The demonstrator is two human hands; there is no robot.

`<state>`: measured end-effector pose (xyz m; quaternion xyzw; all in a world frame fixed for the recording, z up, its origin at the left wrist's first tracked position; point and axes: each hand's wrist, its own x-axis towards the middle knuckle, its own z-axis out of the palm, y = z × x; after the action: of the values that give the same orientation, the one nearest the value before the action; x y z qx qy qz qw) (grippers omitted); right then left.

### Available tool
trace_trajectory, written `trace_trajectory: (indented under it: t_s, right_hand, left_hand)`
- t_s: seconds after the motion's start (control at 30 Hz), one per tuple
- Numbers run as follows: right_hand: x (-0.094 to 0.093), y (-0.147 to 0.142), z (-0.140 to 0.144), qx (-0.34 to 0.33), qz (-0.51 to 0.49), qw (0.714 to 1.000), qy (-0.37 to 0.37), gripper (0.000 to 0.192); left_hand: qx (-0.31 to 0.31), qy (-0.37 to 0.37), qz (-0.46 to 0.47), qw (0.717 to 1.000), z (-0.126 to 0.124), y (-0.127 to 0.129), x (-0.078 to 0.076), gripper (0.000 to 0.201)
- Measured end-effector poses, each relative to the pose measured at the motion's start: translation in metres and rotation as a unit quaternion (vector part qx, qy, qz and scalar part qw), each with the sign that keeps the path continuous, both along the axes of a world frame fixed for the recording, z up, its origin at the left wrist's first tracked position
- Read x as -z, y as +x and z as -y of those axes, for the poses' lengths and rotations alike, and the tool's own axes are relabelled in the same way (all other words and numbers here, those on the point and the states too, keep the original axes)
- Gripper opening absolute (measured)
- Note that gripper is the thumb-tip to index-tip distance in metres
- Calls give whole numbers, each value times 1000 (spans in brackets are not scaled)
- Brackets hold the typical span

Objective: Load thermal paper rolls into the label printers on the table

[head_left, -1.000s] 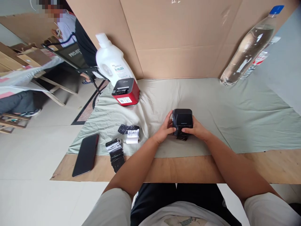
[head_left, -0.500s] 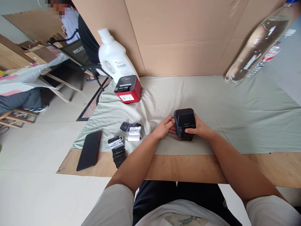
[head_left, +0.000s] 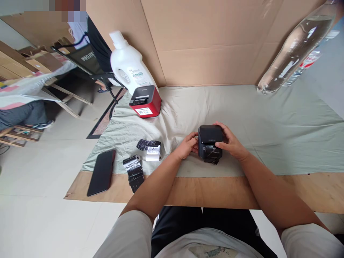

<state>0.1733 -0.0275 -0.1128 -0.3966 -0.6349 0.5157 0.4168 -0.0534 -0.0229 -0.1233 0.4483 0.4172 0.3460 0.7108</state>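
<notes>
Between my hands a small black receipt printer [head_left: 210, 135] stands on the cloth. A strip of dark printed paper [head_left: 212, 153] hangs from its front. My left hand [head_left: 188, 145] grips the printer's left side with bent fingers, some of them partly hidden. My right hand [head_left: 229, 141] holds the right side, its thumb at the front near the paper slot and its fingers around the upper back edge. To the left lie two paper rolls, one a white roll [head_left: 153, 157] and the other a dark-printed roll [head_left: 132, 165], each with a printed tail.
A red and black printer [head_left: 146, 104] stands before a white detergent bottle [head_left: 129, 66]. A phone [head_left: 101, 172] lies at the front left edge. Large water bottle [head_left: 292, 53] stands at right, against a cardboard panel [head_left: 209, 43]. Other people sit at far left.
My right hand has shifted: its fingers now reach over the printer's upper back edge, and its thumb sits farther right. More of the dark paper shows at the front.
</notes>
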Motion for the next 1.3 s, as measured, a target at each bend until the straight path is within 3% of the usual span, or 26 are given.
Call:
trace_trajectory:
  t_s: [0.13,0.23,0.33,0.47,0.53,0.63,0.7,0.77,0.87,1.0,1.07,1.17,1.3]
  right_hand:
    - [3,-1,-3,108,11,994,15,64]
    - [9,-2,-5,185,50,981,-11,72]
    - [14,-6,-5,212,95,972,-35,76]
    - [17,-10,-6,224,154,962,9,76]
    - [18,-11,-7,226,190,955,31,74]
    - [19,-12,-9,231,222,946,54,73]
    - [19,-13,-10,233,225,944,64,72]
    - [19,-14,-10,233,221,944,72,72]
    - [19,-15,-10,231,207,948,70,74]
    - [18,-16,-9,220,192,954,62,75]
    - [17,-16,-9,217,191,955,61,75]
    - [17,-15,-8,212,191,956,62,75]
    - [18,-14,-9,209,192,956,71,75]
  left_hand:
    - [41,-18,-32,998,6,-1,-8,41]
    - [92,-41,-57,993,12,-2,-14,48]
    - [131,-53,-102,985,15,-2,-22,51]
    - [146,-13,-228,963,14,-5,-34,31]
    - [110,57,-317,940,13,-6,-37,17]
    - [-17,173,-415,893,16,-4,-38,10]
    - [-97,246,-414,871,20,1,-37,7]
    - [-111,328,-379,858,23,9,-39,5]
    - [-14,418,-351,838,24,23,-43,13]
    - [125,431,-385,806,13,39,-43,10]
    - [146,443,-404,787,8,47,-39,5]
    - [141,467,-422,764,6,62,-30,18]
    - [137,447,-422,777,5,75,-30,17]
